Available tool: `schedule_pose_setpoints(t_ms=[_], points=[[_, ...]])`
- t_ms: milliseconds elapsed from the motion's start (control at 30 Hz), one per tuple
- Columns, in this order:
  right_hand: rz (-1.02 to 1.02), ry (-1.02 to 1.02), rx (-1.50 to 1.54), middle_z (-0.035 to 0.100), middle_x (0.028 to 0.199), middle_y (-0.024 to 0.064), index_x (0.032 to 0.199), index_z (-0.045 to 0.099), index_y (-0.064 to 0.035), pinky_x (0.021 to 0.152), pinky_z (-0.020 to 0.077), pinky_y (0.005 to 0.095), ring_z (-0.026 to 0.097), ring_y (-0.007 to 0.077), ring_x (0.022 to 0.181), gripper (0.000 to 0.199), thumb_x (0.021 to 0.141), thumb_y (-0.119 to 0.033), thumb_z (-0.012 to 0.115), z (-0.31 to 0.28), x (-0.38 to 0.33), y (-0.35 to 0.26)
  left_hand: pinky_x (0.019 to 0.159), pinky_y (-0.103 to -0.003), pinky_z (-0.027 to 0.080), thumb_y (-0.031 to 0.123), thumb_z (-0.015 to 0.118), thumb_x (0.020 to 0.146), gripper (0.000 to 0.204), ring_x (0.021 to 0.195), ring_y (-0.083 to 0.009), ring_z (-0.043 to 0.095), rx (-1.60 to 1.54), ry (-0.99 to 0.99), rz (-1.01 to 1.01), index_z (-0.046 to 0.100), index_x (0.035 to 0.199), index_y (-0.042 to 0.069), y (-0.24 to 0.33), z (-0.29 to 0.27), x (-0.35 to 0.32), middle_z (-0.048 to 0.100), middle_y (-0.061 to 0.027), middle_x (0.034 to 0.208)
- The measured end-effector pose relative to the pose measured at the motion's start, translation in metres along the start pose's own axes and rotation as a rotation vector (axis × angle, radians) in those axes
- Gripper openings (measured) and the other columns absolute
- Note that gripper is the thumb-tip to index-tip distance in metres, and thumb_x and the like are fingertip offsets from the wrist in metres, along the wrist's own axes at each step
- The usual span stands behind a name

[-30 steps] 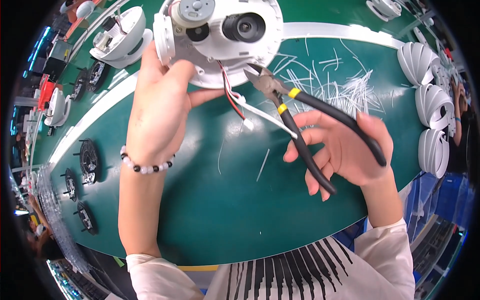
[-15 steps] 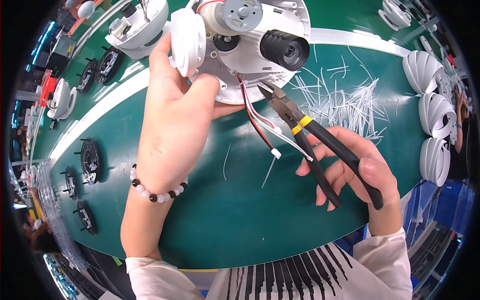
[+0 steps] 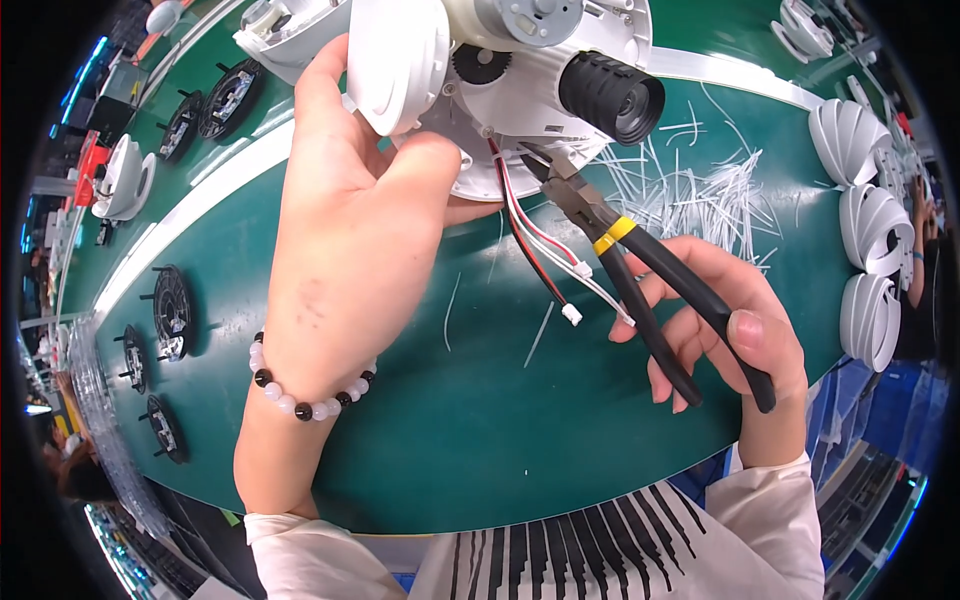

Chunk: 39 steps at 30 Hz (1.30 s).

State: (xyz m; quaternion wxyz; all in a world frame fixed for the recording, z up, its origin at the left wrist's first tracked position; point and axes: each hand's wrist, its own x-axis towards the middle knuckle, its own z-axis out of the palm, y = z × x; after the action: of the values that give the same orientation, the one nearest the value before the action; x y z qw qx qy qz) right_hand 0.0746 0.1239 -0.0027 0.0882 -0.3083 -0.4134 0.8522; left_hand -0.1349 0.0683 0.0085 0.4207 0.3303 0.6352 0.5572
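Note:
My left hand [image 3: 365,200] grips a white plastic motor assembly [image 3: 400,65] by its left side. On it sit a round silver motor [image 3: 540,15], a small black gear [image 3: 480,64] and a black ribbed cylinder [image 3: 610,97]. A bundle of red, black and white wires [image 3: 515,215] hangs from its lower edge and ends in small white connectors [image 3: 571,314]. Black-handled cutting pliers [image 3: 610,225] with yellow bands are held in my right hand [image 3: 735,320]. Their parted jaws stand just right of the wires, close under the assembly.
Cut white plastic strips [image 3: 715,200] lie heaped beyond the pliers. White slatted shells [image 3: 868,225] line the table's right edge. Black round parts [image 3: 172,312] sit at the left, with more near a white housing [image 3: 290,40]. A raised white strip [image 3: 180,225] curves across the green table [image 3: 450,450].
The assembly and my left hand have shifted right and slightly up. The wires moved right along with it, and the pliers moved slightly right.

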Motion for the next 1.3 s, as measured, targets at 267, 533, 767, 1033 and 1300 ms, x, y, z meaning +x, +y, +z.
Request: schedule_pose_setpoints(t_ms=[267, 533, 767, 1033, 1300], points=[[-0.020, 0.002, 0.058, 0.054, 0.095, 0.0145, 0.116, 0.036, 0.0058, 0.048, 0.0446, 0.0186, 0.054, 0.0100, 0.059, 0.052, 0.070, -0.010, 0.056, 0.005, -0.004, 0.002, 0.075, -0.040, 0.051, 0.000, 0.038, 0.079, 0.032, 0.090, -0.0233, 0.056, -0.045, 0.012, -0.025, 0.038, 0.111, -0.001, 0.005, 0.000, 0.000, 0.051, -0.0125, 0.105], [-0.045, 0.003, 0.005, 0.053, 0.096, 0.0136, 0.117, 0.036, 0.0042, 0.049, 0.0450, 0.0184, 0.053, 0.0089, 0.062, 0.049, 0.072, -0.004, 0.055, 0.006, -0.002, 0.006, 0.074, -0.039, 0.051, -0.001, 0.037, 0.079, 0.034, 0.091, -0.0235, 0.056, -0.030, 0.025, 0.027, 0.036, 0.113, -0.002, 0.001, -0.001, 0.002, 0.050, -0.0137, 0.106], [-0.026, -0.023, 0.057, 0.052, 0.098, 0.0128, 0.118, 0.035, 0.0025, 0.048, 0.0449, 0.0193, 0.053, 0.0091, 0.061, 0.048, 0.075, -0.004, 0.054, 0.008, 0.001, 0.013, 0.076, -0.038, 0.051, -0.004, 0.034, 0.079, 0.048, 0.095, -0.0238, 0.053, -0.009, 0.007, 0.136, 0.022, 0.125, 0.003, -0.006, 0.004, -0.002, 0.045, -0.0136, 0.112], [-0.053, -0.004, 0.078, 0.057, 0.090, 0.0141, 0.123, 0.031, -0.0002, 0.044, 0.0460, 0.0220, 0.056, 0.0120, 0.058, 0.047, 0.080, -0.006, 0.050, 0.011, -0.003, 0.013, 0.072, -0.029, 0.050, -0.008, 0.035, 0.073, 0.062, 0.097, -0.0168, 0.046, -0.103, -0.037, 0.067, 0.009, 0.127, 0.004, -0.009, 0.003, 0.001, 0.037, -0.0116, 0.114], [-0.092, -0.087, 0.098, 0.053, 0.101, 0.0200, 0.124, 0.028, -0.0005, 0.054, 0.0489, 0.0258, 0.058, 0.0178, 0.068, 0.057, 0.075, -0.013, 0.053, 0.004, -0.002, 0.006, 0.074, -0.037, 0.052, -0.006, 0.033, 0.075, 0.058, 0.100, -0.0242, 0.049, -0.206, -0.026, 0.090, 0.012, 0.127, 0.005, -0.008, -0.017, 0.012, 0.037, -0.0149, 0.116]])
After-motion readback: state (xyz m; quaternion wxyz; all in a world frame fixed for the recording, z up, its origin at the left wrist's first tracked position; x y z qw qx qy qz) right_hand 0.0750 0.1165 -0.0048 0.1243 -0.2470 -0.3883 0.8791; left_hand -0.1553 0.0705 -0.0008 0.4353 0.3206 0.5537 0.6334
